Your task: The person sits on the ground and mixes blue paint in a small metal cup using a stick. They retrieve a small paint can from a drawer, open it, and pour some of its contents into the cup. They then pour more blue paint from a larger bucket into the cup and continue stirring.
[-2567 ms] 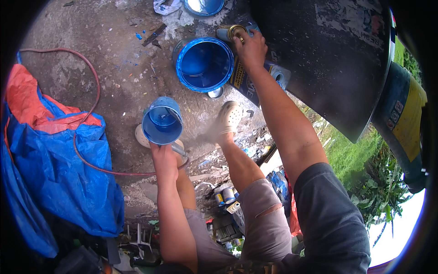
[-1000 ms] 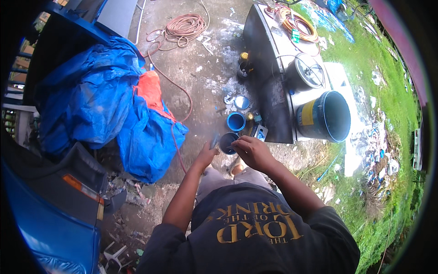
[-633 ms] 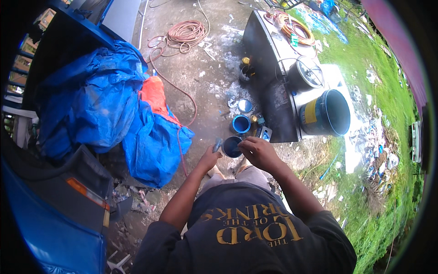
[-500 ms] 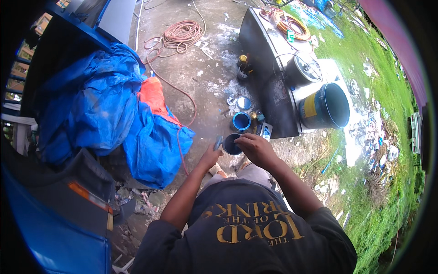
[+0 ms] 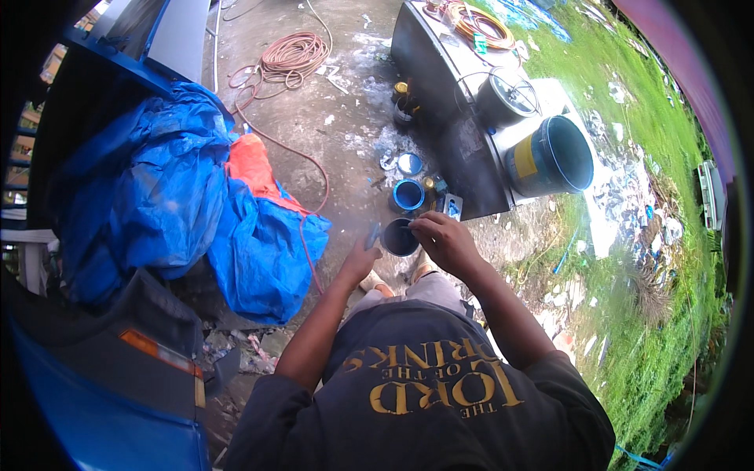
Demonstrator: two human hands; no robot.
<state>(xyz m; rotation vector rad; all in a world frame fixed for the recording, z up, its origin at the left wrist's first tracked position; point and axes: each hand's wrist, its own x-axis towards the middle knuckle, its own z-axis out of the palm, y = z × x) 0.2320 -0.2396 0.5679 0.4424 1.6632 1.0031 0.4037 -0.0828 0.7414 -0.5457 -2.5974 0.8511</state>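
Note:
My left hand (image 5: pixel 364 255) is closed around the grey-blue handle of what looks like a spray gun, whose cup (image 5: pixel 400 237) sits upright just to its right, dark inside. My right hand (image 5: pixel 430 232) is closed over that cup, pinching a thin stick (image 5: pixel 407 227) that dips into it. On the ground just beyond are an open blue paint pail (image 5: pixel 408 196), a blue-coated lid (image 5: pixel 410 163), a small gold can (image 5: pixel 430 183) and a rectangular tin (image 5: pixel 452 207), partly hidden.
Blue and orange tarps (image 5: pixel 157 188) and a blue vehicle part (image 5: pixel 94 392) are at left. A red hose (image 5: pixel 290 55) lies coiled ahead. At right a dark box-like stand (image 5: pixel 448 133) carries a large bucket (image 5: pixel 559 155), a pot (image 5: pixel 505 96) and coiled hose; grass (image 5: pixel 652 353) and litter lie beyond.
Since 2.6 seconds ago my right hand has left the small can and moved to the cup, now with a stick. The view has swung to show more of the yard.

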